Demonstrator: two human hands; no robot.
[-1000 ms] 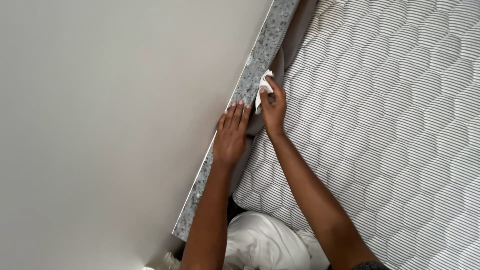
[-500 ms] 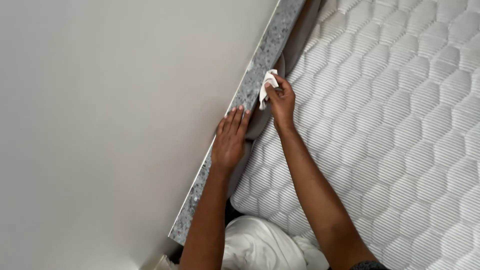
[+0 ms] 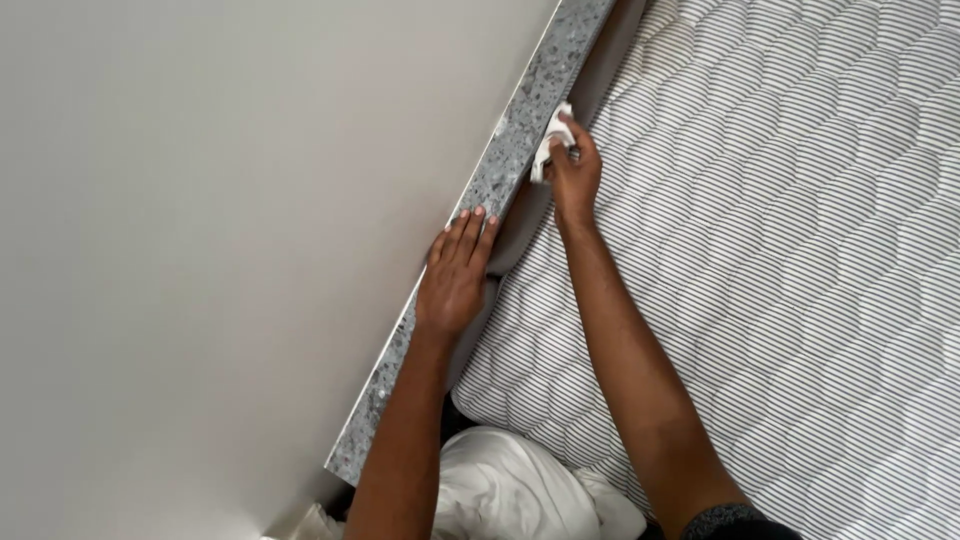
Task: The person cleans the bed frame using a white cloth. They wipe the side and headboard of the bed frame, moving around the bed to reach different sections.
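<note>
The right hand (image 3: 574, 172) has slid farther up along the stone ledge (image 3: 480, 205) than it was a moment ago, and the white cloth (image 3: 546, 148) has gone up with it. The left hand (image 3: 456, 275) has stayed in about the same spot.

Closest to the camera, at the bottom, there is a bunch of white fabric (image 3: 500, 495). It is cut off by the edge of the picture, so it is hard to say what it is. Both arms come up from there, and the right sleeve (image 3: 735, 522) only just shows in the corner.

A bit farther up, the left hand lies flat with its fingers held close together, and the fingertips rest on the speckled grey ledge. The palm covers part of the dark gap between the ledge and the mattress (image 3: 790, 270).

Farther up still, the right hand is curled around the small white cloth and presses it against the side of the ledge. Most of the cloth is hidden under the fingers, so only a scrap shows.

The striped, quilted mattress fills the right side. The plain pale wall (image 3: 220, 220) fills the left, and the top of the ledge runs out of the picture
</note>
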